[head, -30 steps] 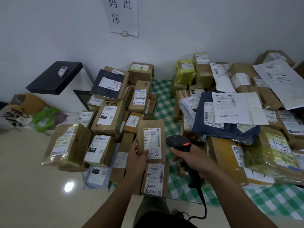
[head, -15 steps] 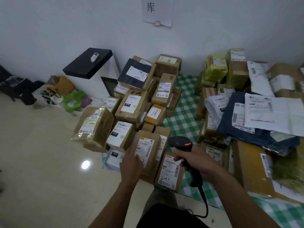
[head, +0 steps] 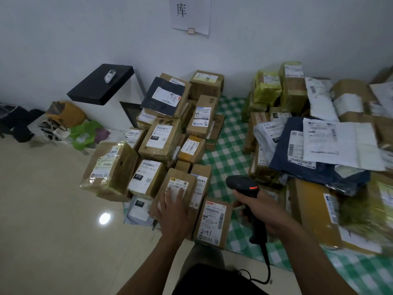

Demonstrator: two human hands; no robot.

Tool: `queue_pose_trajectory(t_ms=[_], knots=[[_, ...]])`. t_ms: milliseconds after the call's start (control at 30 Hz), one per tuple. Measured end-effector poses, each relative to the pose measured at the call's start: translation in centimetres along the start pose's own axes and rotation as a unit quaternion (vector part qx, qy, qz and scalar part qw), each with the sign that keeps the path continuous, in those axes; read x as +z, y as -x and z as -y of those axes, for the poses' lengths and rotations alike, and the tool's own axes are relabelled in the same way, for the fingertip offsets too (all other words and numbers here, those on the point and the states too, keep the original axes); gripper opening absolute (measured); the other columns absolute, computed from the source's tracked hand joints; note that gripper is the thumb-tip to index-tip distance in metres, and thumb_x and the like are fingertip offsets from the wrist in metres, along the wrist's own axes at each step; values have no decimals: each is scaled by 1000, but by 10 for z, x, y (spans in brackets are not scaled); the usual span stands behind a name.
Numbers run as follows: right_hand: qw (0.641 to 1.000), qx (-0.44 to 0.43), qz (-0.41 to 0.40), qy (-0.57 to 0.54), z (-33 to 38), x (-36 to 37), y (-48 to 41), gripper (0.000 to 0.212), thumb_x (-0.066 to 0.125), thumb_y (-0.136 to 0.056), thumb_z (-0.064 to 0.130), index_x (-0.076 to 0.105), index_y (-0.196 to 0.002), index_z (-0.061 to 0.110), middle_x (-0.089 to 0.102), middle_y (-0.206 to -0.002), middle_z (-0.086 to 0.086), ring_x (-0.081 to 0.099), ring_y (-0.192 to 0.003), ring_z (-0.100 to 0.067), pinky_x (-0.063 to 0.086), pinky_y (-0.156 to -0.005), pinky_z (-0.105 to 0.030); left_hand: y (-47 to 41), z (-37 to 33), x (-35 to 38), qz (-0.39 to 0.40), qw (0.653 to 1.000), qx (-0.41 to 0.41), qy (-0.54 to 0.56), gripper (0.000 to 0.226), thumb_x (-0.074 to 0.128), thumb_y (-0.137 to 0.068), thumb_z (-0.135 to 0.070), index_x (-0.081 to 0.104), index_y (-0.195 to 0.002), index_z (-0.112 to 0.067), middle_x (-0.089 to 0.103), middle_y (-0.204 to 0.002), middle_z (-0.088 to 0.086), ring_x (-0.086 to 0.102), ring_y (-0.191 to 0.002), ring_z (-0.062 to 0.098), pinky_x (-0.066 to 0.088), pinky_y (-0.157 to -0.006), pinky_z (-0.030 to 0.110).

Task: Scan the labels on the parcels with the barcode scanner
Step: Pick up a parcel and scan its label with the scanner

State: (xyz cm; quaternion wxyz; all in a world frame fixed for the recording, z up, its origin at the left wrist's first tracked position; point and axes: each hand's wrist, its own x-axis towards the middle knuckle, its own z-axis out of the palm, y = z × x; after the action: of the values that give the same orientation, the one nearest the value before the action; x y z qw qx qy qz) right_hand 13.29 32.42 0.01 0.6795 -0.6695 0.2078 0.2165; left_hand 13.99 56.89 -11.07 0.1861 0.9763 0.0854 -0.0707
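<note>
A second ago the left hand (head: 173, 211) held a brown cardboard parcel (head: 182, 176) upright by its edge. Now that parcel lies tilted on the near edge of the left-hand pile, and the hand rests flat on it, fingers straight and slightly spread over the lower part of its white label (head: 178, 185). The right hand (head: 262, 209) keeps its grip, curled round the handle of the black barcode scanner (head: 242, 185). The scanner's head shows a red light and sits just right of the parcel, above the cloth, with its cable (head: 265, 262) trailing down toward the person.

Just beside the left hand, a box marked "241" (head: 213, 222) in handwriting stands at the front of the stack.

The parcels lie in two heaps on a green-and-white checked cloth (head: 225, 145) spread over a glossy cream floor (head: 42, 209) that reflects a ceiling light. A pale wall (head: 85, 28) behind carries a paper sign (head: 190, 13). At left, a black shelf (head: 100, 85) holds a small white device (head: 109, 76), with bags (head: 66, 116) heaped below against the wall.

Most parcels are taped rectangular cartons with white barcode labels. One large carton (head: 108, 167) is wrapped in shiny clear tape. The right heap mixes in a soft navy mailer (head: 282, 154), white plastic pouches and yellow-green wrapped bundles (head: 268, 88). Its far right edge is blurred.
</note>
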Motion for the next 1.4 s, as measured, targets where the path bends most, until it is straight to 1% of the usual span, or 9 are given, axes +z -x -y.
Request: queue_pose_trajectory(t_ms=[100,167,267,433,633,767,900,1167,1400], knots=[[999,-14,-37,-6,5,-17,8,18,73,-95,30,70,-111,23,78,-84,-8,64,-64,-20,50,-61,-36,-9,-39,-5,29,995,65,77,69,51,-99,-54,24,-159,-34,12,-170,2,1,-157,25,4,-127,48],[998,-25,-60,-25,9,-29,14,21,73,-94,31,70,-113,22,77,-82,-6,64,-65,-19,51,-61,-35,-17,-77,-12,50,980,110,160,60,55,-101,-48,36,-155,-30,28,-165,-1,23,-152,22,24,-125,47],[991,-55,-107,-56,16,-47,27,20,73,-94,28,71,-112,19,76,-81,-6,64,-61,-17,50,-59,-35,-32,-142,-27,77,946,145,281,43,62,-101,-39,55,-141,-27,54,-143,-7,54,-128,12,50,-104,34],[972,-95,-191,-94,20,-80,49,23,77,-91,31,74,-109,17,78,-82,-6,72,-66,-16,55,-61,-33,-61,-241,-49,155,917,183,320,28,63,-100,-35,68,-125,-21,66,-120,-10,62,-108,6,44,-83,16],[957,-107,-246,-115,20,-108,66,19,77,-90,37,74,-106,27,79,-90,-2,76,-81,-20,61,-81,-42,-80,-327,-39,224,911,215,271,55,70,-95,-39,57,-142,-12,62,-139,4,59,-126,20,46,-94,25],[948,-97,-272,-132,16,-121,67,28,78,-89,38,72,-113,26,79,-97,-4,75,-93,-26,61,-88,-47,-79,-367,-26,233,926,267,132,79,71,-91,-53,43,-150,-10,51,-151,7,52,-134,27,44,-106,36],[944,-90,-280,-152,12,-128,71,32,77,-90,33,69,-118,18,79,-94,-9,77,-81,-25,57,-69,-34,-81,-379,-12,215,935,246,138,76,78,-87,-38,42,-147,-10,61,-137,8,58,-126,29,50,-98,38],[940,-88,-283,-168,10,-130,75,30,75,-92,32,68,-119,20,79,-93,-10,75,-71,-20,54,-65,-31,-76,-372,-1,243,923,160,250,71,85,-81,-34,51,-140,-12,68,-131,6,62,-123,25,51,-102,38],[934,-101,-289,-186,9,-127,78,24,75,-92,29,69,-114,22,78,-88,-9,73,-71,-22,53,-65,-33,-66,-353,-11,284,863,117,402,27,77,-87,-2,64,-105,-18,71,-113,5,69,-107,25,62,-89,43]])
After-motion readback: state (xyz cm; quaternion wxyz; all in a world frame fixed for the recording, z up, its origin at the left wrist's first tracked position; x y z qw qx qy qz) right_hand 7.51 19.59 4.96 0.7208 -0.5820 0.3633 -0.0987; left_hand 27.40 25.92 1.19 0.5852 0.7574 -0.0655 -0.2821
